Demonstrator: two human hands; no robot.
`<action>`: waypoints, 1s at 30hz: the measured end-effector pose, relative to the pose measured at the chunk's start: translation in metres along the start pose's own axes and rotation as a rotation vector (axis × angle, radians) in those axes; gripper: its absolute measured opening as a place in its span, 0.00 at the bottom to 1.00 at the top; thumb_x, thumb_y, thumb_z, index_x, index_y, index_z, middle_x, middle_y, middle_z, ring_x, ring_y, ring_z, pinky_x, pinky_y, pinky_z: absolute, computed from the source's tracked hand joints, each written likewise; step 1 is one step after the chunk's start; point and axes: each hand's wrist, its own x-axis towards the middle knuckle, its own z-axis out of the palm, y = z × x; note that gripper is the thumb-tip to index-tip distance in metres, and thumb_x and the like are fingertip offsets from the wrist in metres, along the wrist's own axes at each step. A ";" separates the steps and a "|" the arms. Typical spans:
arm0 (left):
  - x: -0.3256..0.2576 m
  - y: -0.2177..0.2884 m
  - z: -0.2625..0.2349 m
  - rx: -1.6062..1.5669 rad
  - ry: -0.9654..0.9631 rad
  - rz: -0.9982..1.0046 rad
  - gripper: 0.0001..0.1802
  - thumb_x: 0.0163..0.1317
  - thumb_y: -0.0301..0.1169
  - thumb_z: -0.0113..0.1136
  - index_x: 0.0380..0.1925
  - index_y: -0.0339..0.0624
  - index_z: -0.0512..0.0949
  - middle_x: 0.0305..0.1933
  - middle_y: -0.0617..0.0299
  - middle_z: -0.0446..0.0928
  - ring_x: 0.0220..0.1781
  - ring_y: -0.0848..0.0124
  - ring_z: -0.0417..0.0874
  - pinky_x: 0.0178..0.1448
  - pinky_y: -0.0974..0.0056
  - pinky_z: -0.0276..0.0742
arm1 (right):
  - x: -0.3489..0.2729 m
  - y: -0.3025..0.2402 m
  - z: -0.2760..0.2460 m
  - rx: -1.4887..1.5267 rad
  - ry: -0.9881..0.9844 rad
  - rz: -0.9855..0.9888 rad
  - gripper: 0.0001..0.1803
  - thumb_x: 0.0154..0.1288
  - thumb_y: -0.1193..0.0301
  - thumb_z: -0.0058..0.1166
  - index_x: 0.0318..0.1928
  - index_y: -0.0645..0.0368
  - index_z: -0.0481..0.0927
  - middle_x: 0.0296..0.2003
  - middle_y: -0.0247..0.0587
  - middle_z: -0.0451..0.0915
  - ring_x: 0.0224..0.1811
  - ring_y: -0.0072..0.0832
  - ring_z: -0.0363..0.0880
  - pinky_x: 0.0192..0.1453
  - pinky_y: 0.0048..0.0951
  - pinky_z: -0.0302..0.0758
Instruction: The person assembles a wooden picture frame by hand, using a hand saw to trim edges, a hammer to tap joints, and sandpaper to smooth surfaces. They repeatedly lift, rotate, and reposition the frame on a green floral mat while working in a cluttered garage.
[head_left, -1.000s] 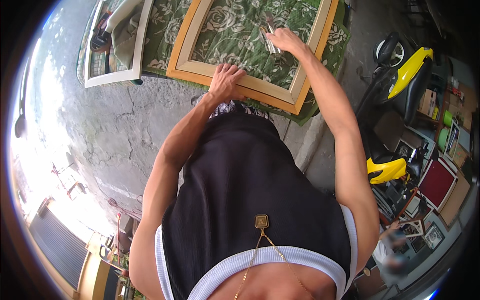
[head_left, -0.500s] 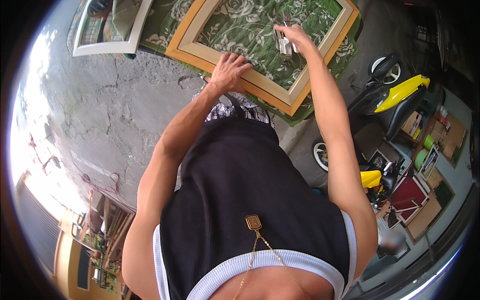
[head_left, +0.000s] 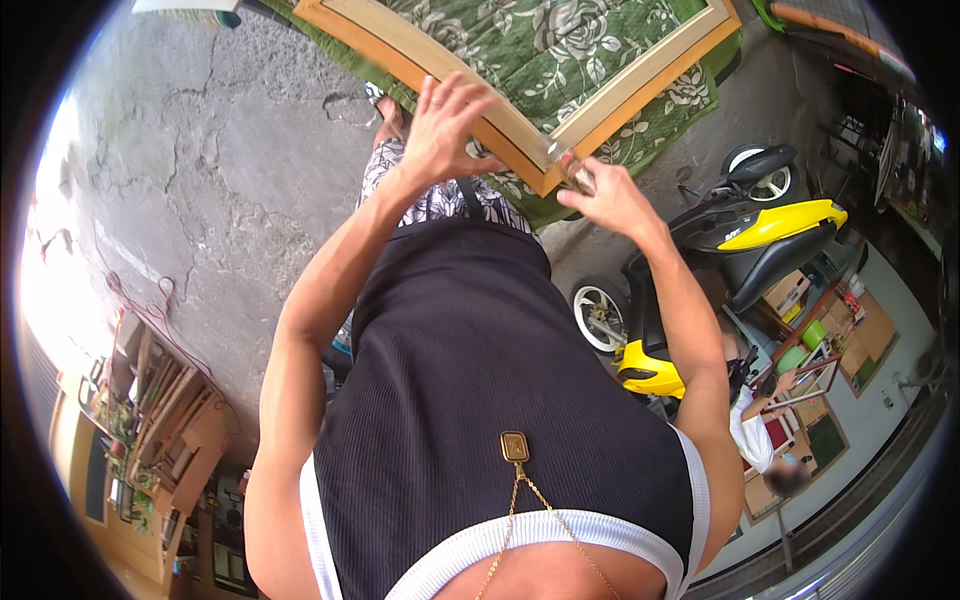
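Note:
A wooden picture frame [head_left: 640, 80], pale inside with an orange-brown outer edge, lies on a green quilted cloth [head_left: 585, 75] with white flowers. My left hand [head_left: 447, 128] is over its near rail, fingers spread and thumb apart, holding nothing; whether it touches the wood I cannot tell. At the frame's near right corner, my right hand [head_left: 618, 203] is closed round a small hand tool [head_left: 568, 165] with a silvery end and a touch of red. Motion blurs the tool, so its exact kind is unclear. Its silvery end is over the corner joint.
A yellow and black scooter [head_left: 780, 228] stands to the right. Farther right, a person in a white top [head_left: 752, 432] handles a frame near shelves and boards. Cracked concrete floor [head_left: 245, 170] spreads to the left, with stacked wood scraps [head_left: 165, 410] at lower left.
My right hand has moved from the metal pieces inside the frame to its near right corner, now with a tool. My left hand has lifted its fingers and spread them.

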 end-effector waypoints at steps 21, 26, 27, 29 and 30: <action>0.015 0.038 0.071 -0.203 -0.081 0.183 0.19 0.30 0.41 0.75 0.29 0.66 0.86 0.58 0.71 0.71 0.71 0.60 0.61 0.78 0.44 0.41 | 0.003 0.045 0.047 -0.231 0.004 0.042 0.24 0.50 0.59 0.67 0.37 0.66 0.74 0.28 0.57 0.79 0.34 0.51 0.80 0.40 0.43 0.75; 0.015 0.037 0.071 -0.198 -0.103 0.182 0.19 0.30 0.39 0.73 0.30 0.68 0.86 0.58 0.71 0.71 0.71 0.60 0.61 0.78 0.45 0.41 | 0.003 0.039 0.053 -0.233 0.002 0.118 0.21 0.50 0.60 0.65 0.37 0.63 0.76 0.30 0.59 0.81 0.38 0.55 0.81 0.43 0.48 0.76; 0.016 0.037 0.069 -0.186 -0.110 0.185 0.18 0.30 0.39 0.73 0.29 0.69 0.87 0.59 0.71 0.70 0.71 0.60 0.60 0.79 0.46 0.41 | 0.007 0.047 0.060 -0.219 0.044 0.081 0.20 0.50 0.61 0.64 0.36 0.63 0.76 0.29 0.58 0.81 0.37 0.55 0.81 0.42 0.49 0.77; 0.018 0.037 0.069 -0.163 -0.131 0.202 0.18 0.30 0.38 0.72 0.29 0.69 0.87 0.60 0.71 0.70 0.72 0.60 0.60 0.79 0.46 0.40 | 0.015 0.068 0.077 -0.184 0.134 0.017 0.17 0.49 0.62 0.63 0.33 0.62 0.76 0.27 0.58 0.81 0.34 0.56 0.81 0.40 0.49 0.77; 0.018 0.036 0.070 -0.152 -0.122 0.205 0.18 0.30 0.38 0.72 0.29 0.69 0.87 0.60 0.71 0.69 0.72 0.60 0.59 0.79 0.46 0.40 | 0.016 0.068 0.078 -0.211 0.164 0.008 0.16 0.49 0.63 0.63 0.32 0.62 0.76 0.26 0.58 0.80 0.33 0.56 0.81 0.39 0.49 0.77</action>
